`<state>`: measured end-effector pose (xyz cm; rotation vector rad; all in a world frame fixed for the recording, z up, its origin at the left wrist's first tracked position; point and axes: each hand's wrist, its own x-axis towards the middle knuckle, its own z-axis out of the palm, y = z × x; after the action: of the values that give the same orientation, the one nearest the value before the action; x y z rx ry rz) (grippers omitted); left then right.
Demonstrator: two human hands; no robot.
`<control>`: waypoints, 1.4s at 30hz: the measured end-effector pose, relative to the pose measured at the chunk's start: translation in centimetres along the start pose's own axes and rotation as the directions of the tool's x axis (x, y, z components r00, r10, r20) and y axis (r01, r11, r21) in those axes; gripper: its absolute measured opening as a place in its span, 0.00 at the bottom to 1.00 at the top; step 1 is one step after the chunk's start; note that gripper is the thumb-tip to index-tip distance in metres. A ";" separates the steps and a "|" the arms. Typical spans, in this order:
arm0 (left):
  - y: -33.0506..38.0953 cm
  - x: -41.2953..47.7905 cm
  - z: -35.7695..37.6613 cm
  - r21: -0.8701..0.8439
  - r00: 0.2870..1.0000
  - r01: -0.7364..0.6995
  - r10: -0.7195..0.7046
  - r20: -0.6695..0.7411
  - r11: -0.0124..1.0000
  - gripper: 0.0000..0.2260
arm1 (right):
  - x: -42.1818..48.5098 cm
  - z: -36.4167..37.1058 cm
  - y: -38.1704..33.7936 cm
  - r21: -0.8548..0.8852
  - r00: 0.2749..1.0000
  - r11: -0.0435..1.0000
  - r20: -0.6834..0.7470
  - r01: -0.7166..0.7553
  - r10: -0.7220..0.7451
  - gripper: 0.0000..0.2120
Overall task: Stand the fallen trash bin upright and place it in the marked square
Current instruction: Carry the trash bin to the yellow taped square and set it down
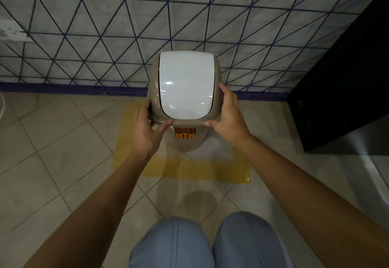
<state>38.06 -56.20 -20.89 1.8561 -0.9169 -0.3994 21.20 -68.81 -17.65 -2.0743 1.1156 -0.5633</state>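
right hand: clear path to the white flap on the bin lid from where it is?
Probably yes. The right hand already grips the bin at the lid rim, right beside the white flap. Nothing lies on the flap; the left hand holds the opposite rim.

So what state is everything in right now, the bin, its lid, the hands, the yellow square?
Trash bin: upright, held over or inside the marked square; whether its base touches the floor is hidden.
White flap lid: shut.
Left hand: gripping the bin's top at its left side.
Right hand: gripping the bin's top at its right side.
Yellow marked square: on the floor tiles, partly covered by the bin.
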 end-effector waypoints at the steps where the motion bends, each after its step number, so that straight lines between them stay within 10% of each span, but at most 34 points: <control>1: 0.2 0.4 0.1 -0.007 1.000 0.011 -0.011 -0.005 1.000 0.36 | 0.5 -0.1 0.1 0.006 1.000 1.000 0.003 -0.002 0.002 0.51; 42: 1.2 9.5 0.3 -0.164 0.968 0.179 -0.144 0.205 0.970 0.36 | 8.6 0.3 1.4 0.180 0.978 0.961 0.045 -0.208 0.203 0.48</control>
<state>43.63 -63.66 -18.83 1.7504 -0.8278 -0.7495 25.26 -76.47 -18.51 -1.7781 1.1992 -0.5147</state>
